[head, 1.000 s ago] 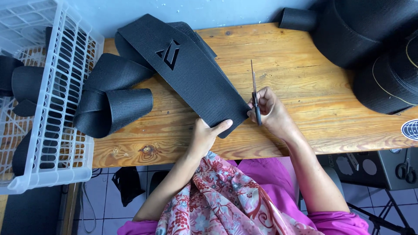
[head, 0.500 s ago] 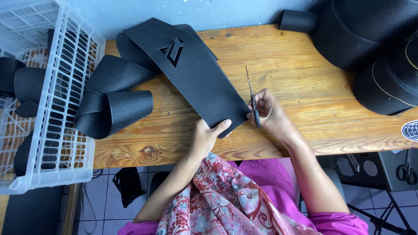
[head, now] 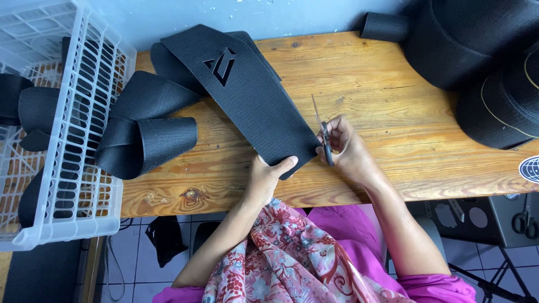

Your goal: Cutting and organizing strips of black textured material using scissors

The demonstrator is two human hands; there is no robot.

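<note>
The left hand (head: 268,175) pinches the near end of the wide black strap (head: 247,92) flat on the wooden table (head: 393,101). Just beside it, the right hand (head: 349,150) grips small scissors (head: 321,128) — blades at the strap's edge. This looks like the cutting step — next, a steady snip.
</note>
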